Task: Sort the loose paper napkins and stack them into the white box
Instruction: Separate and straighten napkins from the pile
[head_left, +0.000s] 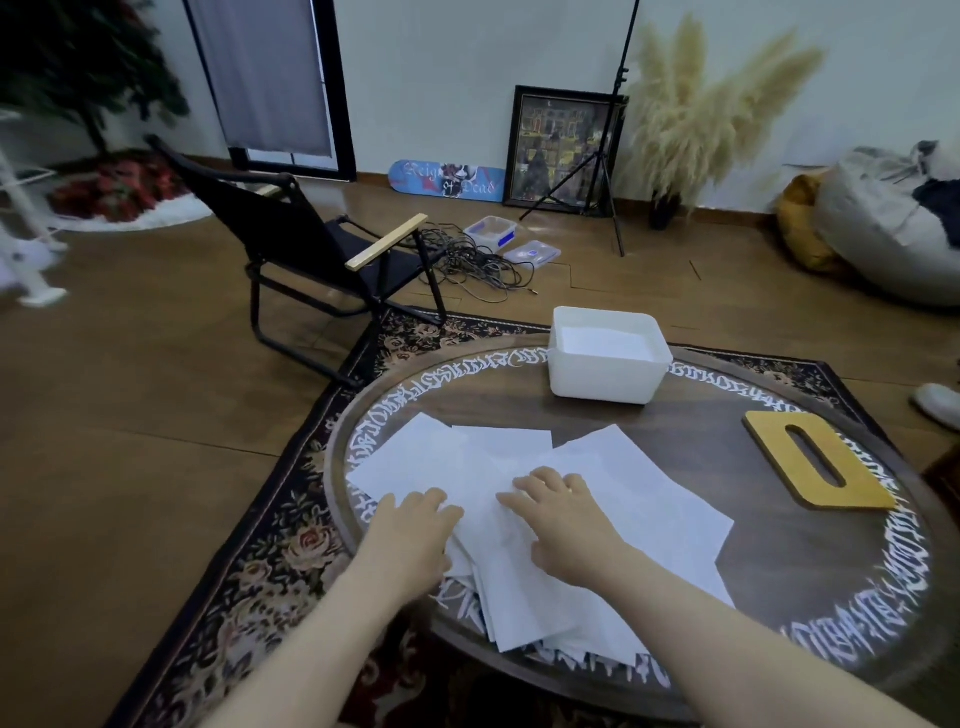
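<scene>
Fingers of both hands flat on napkins | white box unlabelled | table-rim script unreadable

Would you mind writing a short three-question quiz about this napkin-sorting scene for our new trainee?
1. True or false: the wooden lid is fitted on top of the white box.
2. Multiple choice: where do the left hand and the right hand rest? A) inside the box B) on the loose napkins C) on the lid
3. Short answer: what surface do the box, the lid and the napkins lie on?

Key
1. False: the lid lies flat on the table, apart from the box, which is open.
2. B: both hands lie on the spread napkins.
3. A round wooden table with white lettering along its rim.
</scene>
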